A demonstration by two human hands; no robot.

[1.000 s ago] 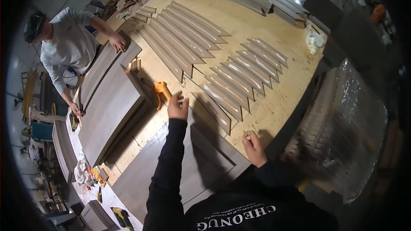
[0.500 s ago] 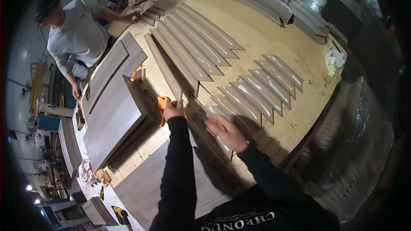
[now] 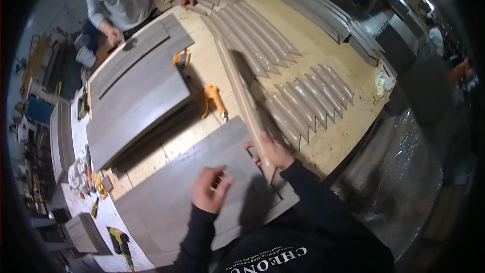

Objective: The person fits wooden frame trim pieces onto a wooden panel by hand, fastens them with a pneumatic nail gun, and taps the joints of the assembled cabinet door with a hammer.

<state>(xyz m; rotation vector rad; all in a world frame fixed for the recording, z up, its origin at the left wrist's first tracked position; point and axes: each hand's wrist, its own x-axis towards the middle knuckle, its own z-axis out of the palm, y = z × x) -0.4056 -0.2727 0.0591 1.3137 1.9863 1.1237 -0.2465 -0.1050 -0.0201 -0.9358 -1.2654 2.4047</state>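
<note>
My right hand [image 3: 276,152] is closed around the near end of a long, narrow wood strip [image 3: 241,91], thumb on one side and fingers on the other. A pale line runs along the strip's upper face. My left hand [image 3: 211,190] hovers, fingers curled but apart, with nothing in it, over a grey-brown wood panel [image 3: 177,182]. Beyond that panel lies an orange pistol-shaped tool [image 3: 213,100] with a metal end. Right of the held strip, slant-ended strips with whitish lines lie side by side in a far group [image 3: 255,35] and a nearer group [image 3: 309,102].
Stacked wood panels [image 3: 146,101] fill the left of the table [image 3: 348,139]. A co-worker [image 3: 124,0] stands at the far left, hands at the table edge. More strips [image 3: 308,7] lie at the back right. A yellow-black drill [image 3: 119,242] is at the lower left.
My left hand has come away from beside the orange tool, back over the near panel. My right hand now grips the strip, which has shifted nearer to me. The view has also turned.
</note>
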